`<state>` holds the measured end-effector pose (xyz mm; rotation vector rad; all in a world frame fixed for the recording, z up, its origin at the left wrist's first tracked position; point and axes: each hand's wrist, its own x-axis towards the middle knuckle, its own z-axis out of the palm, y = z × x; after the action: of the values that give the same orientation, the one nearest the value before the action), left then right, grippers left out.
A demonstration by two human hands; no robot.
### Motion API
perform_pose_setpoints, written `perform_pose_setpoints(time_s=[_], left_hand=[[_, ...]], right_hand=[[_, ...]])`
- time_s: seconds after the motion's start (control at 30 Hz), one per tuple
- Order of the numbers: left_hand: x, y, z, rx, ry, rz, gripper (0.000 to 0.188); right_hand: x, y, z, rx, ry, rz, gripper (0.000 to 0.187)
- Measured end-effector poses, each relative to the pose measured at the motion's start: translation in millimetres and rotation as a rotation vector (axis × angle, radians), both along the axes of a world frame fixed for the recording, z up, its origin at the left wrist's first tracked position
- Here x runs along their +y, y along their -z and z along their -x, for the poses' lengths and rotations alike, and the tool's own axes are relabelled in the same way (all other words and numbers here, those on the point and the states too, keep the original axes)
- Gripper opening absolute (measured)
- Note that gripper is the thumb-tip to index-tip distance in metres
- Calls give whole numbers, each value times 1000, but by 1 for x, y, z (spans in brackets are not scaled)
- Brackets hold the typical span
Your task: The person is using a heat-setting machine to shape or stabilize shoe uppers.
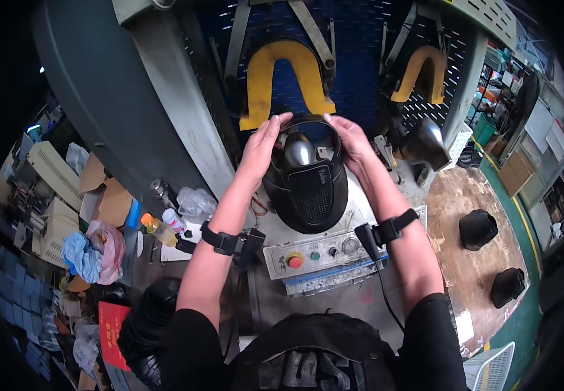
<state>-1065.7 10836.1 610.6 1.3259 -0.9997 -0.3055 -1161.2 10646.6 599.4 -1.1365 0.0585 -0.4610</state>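
A black shoe upper (311,199) with a textured tongue sits at the front of the machine, its opening facing up. Inside that opening shows a shiny rounded metal form (299,150). My left hand (263,148) grips the upper's rim on the left, thumb and fingers closed on the edge. On the opposite side, my right hand (352,138) pinches the same rim. Just beyond my fingers stands a yellow U-shaped pad (286,51). How far the upper is seated over the form cannot be told.
Below the upper is a control panel (327,255) with a red button (295,262). A second metal form (427,144) stands at right, under another U-shaped pad (423,58). Two black uppers (478,229) lie on the wooden table (454,195). Bottles (162,231) and plastic bags (196,202) are at left.
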Motion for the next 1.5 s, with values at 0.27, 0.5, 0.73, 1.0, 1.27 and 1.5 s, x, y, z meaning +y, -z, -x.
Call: perform_pose_setpoints(time_s=[0.27, 0.5, 0.73, 1.0, 1.27, 1.5], left_hand=[[-16, 7, -22, 12, 172, -9, 43], [-18, 9, -11, -203, 75, -102, 35], [-15, 20, 6, -654, -71, 8, 34], [-15, 33, 9, -721, -107, 91, 34], [-1, 47, 18, -790, -127, 152, 38], [38, 112, 17, -262, -181, 236, 40]], right_hand=[[-5, 50, -17, 186, -35, -178, 19], [30, 107, 55, 230, -106, -554, 42], [108, 187, 81, 201, 120, -884, 43], [106, 216, -3, 190, 556, -690, 49], [68, 233, -45, 211, 845, -108, 37], [20, 291, -66, 440, 1007, 43, 35]])
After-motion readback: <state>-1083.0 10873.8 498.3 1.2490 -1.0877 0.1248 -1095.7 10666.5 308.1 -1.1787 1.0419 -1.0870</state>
